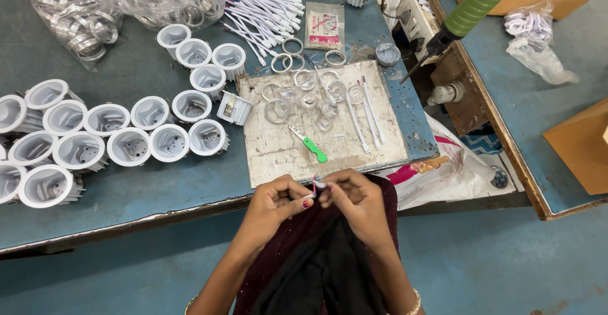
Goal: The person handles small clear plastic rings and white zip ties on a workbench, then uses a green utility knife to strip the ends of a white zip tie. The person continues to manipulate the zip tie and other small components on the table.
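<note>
- far left of the tabletop [126, 182]: a cluster of white round lamp housings [82, 144] stands open side up, packed close together, some touching.
- back left corner: a clear plastic bag of metal rings [76, 17] lies on the tabletop, well apart from the hands.
- further right, at the back: a loose heap of white wires with coloured ends [259, 11], just beside a small printed sachet [325, 26].
- centre: a worn white work board [278, 144] lies flat near the front edge; on it sit several clear and metal rings [278, 109], a few white wire pieces [367, 115] and a small green-handled tool [313, 149].
- left hand [273, 202]: held over the lap just in front of the tabletop edge, fingers curled and closed, pinching one end of a small wire piece [315, 187].
- wire piece: held between both hands, just below the front edge of the work board, off the tabletop; red and white strands show, finer detail cannot be told.
- right hand [354, 199]: fingers closed, gripping the other end of the same wire piece, fingertips touching those of the left hand.
- right: a green-wrapped tool handle [481, 1] slants over the tabletop's right edge; a white plastic bag [443, 175] hangs below it.
</note>
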